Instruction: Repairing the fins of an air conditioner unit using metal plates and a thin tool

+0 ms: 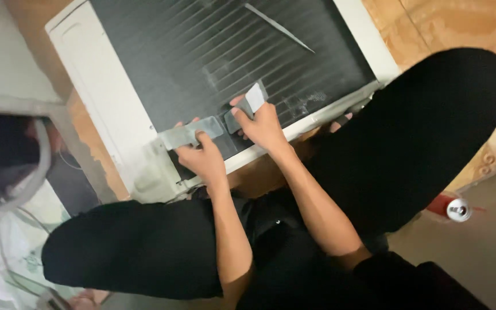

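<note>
A white air-conditioner unit [107, 97] lies flat on the floor, its dark finned coil [213, 51] facing up. My left hand [202, 158] grips a flat grey metal strip [190, 133] pressed on the coil's near edge. My right hand [262, 123] holds a second grey piece [254, 97], tilted up, just to the right of the first. The two pieces nearly meet. My knees in black trousers [420, 132] frame the unit on both sides.
A thin metal sliver [279, 27] lies on the coil at the far side. A red spray can [452, 208] lies on the floor at the right. White cables and bags [12, 229] clutter the left. Tiled floor [431, 23] shows beyond the unit.
</note>
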